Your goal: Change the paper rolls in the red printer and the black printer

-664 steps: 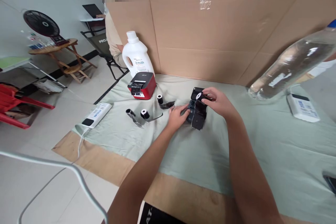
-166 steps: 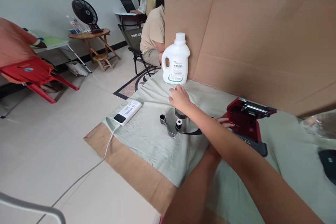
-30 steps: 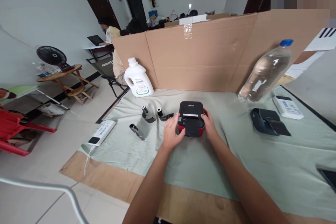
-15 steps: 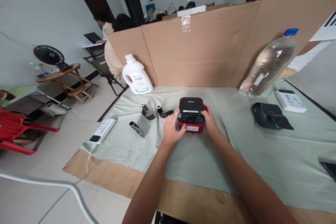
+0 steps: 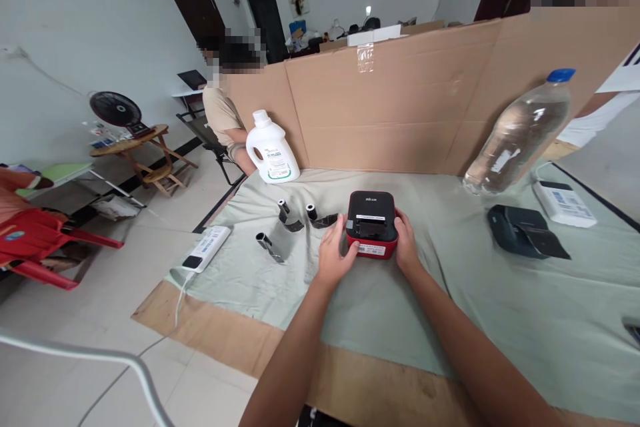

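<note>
A small label printer (image 5: 373, 203), black on top with a red base, sits on the green cloth between my hands. My left hand (image 5: 335, 255) holds its left side, thumb at the lower front edge and fingers along the side. My right hand (image 5: 406, 240) is pressed against the right side, its fingers partly hidden. A strip of dark paper or film shows at the slot on top. Left of the printer lie small dark rolls with loose ends: one roll (image 5: 283, 207) at the back, another (image 5: 311, 211) nearer the printer, and a third (image 5: 262, 240) in front.
A white detergent bottle (image 5: 273, 150) and a large clear bottle (image 5: 523, 133) stand before a cardboard partition (image 5: 375, 120). On the right are a dark device (image 5: 520, 230) and a white power bank (image 5: 565, 203). Another white power bank (image 5: 206, 248) with a cable lies left. A person (image 5: 220, 113) sits behind.
My right thumb has moved off the printer's top edge to its right side. The whole view has shifted, so things appear lower and further right. The printer stays between both hands.
</note>
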The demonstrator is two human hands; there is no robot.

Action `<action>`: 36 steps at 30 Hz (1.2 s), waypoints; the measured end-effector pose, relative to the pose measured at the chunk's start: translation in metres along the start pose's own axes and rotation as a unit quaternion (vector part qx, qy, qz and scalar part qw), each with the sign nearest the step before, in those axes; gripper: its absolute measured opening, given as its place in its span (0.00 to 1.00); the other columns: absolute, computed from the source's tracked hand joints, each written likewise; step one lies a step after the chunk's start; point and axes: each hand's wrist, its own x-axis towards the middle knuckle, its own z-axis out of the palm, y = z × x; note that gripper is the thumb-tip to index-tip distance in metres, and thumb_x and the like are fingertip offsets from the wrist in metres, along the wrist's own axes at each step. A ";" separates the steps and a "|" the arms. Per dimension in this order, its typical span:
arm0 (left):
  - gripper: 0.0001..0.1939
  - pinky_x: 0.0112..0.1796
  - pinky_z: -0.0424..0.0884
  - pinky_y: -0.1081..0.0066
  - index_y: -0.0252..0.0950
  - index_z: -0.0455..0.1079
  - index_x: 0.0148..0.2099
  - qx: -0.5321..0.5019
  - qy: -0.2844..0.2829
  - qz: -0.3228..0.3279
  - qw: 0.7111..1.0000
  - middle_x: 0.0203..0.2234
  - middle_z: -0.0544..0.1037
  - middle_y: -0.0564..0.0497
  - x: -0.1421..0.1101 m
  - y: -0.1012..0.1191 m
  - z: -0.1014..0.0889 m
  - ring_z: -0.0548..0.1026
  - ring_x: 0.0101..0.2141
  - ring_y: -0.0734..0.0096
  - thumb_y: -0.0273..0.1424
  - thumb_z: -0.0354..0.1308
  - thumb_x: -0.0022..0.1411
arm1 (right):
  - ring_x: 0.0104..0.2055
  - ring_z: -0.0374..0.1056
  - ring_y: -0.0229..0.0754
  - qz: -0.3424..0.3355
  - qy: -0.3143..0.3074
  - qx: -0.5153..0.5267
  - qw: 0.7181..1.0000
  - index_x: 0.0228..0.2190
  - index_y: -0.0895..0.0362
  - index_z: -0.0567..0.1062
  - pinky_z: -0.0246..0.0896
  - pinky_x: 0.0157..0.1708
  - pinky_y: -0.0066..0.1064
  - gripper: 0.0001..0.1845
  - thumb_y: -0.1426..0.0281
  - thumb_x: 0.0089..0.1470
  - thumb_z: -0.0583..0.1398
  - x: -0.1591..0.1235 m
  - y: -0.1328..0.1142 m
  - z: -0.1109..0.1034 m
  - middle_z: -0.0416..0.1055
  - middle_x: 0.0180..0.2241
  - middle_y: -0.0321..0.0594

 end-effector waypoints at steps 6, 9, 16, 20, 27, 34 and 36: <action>0.35 0.64 0.66 0.54 0.40 0.56 0.73 -0.141 -0.029 -0.093 0.985 0.64 0.71 0.45 0.000 0.010 0.007 0.70 0.63 0.55 0.37 0.58 0.67 | 0.67 0.60 0.55 -0.042 -0.091 -0.050 0.994 0.60 0.49 0.71 0.53 0.67 0.53 0.31 0.58 0.55 0.61 -0.027 -0.015 -0.021 0.66 0.64 0.43; 0.31 0.63 0.68 0.56 0.40 0.60 0.71 -0.207 -0.019 -0.112 0.972 0.62 0.73 0.47 0.003 0.018 0.008 0.72 0.61 0.57 0.37 0.57 0.68 | 0.70 0.55 0.58 -0.083 -0.144 -0.138 0.976 0.66 0.47 0.63 0.46 0.70 0.57 0.46 0.62 0.48 0.68 -0.037 -0.026 -0.027 0.60 0.68 0.42; 0.26 0.61 0.68 0.57 0.39 0.69 0.65 -0.272 0.043 -0.089 0.957 0.58 0.77 0.48 0.062 0.015 -0.045 0.76 0.57 0.54 0.36 0.59 0.66 | 0.58 0.69 0.58 -0.142 -0.166 -0.189 0.957 0.69 0.46 0.58 0.67 0.58 0.54 0.48 0.62 0.50 0.68 -0.007 -0.073 0.035 0.66 0.64 0.46; 0.25 0.61 0.67 0.60 0.36 0.73 0.61 -0.290 0.105 -0.067 0.949 0.55 0.79 0.49 0.126 -0.021 -0.107 0.74 0.57 0.54 0.33 0.60 0.62 | 0.58 0.68 0.58 -0.168 -0.199 -0.157 0.953 0.68 0.48 0.57 0.68 0.56 0.51 0.49 0.62 0.50 0.68 0.042 -0.083 0.126 0.66 0.62 0.47; 0.23 0.48 0.71 0.69 0.35 0.78 0.53 -0.352 0.171 -0.153 0.907 0.43 0.82 0.50 0.173 -0.126 -0.157 0.76 0.45 0.64 0.33 0.60 0.55 | 0.62 0.64 0.62 -0.163 -0.254 -0.207 0.931 0.64 0.58 0.57 0.59 0.62 0.56 0.45 0.68 0.46 0.66 0.101 -0.033 0.260 0.65 0.61 0.57; 0.23 0.39 0.68 0.74 0.36 0.77 0.53 -0.365 0.184 -0.188 0.893 0.38 0.80 0.52 0.153 -0.170 -0.149 0.73 0.37 0.71 0.35 0.59 0.55 | 0.60 0.65 0.61 -0.171 -0.258 -0.242 0.920 0.60 0.56 0.58 0.62 0.60 0.54 0.40 0.71 0.47 0.64 0.091 -0.005 0.279 0.66 0.58 0.56; 0.24 0.37 0.68 0.74 0.37 0.77 0.55 -0.351 0.179 -0.195 0.898 0.37 0.80 0.53 0.149 -0.171 -0.149 0.73 0.36 0.71 0.35 0.60 0.55 | 0.59 0.66 0.61 -0.156 -0.264 -0.245 0.920 0.60 0.56 0.57 0.63 0.59 0.54 0.40 0.70 0.47 0.64 0.088 0.000 0.276 0.66 0.57 0.56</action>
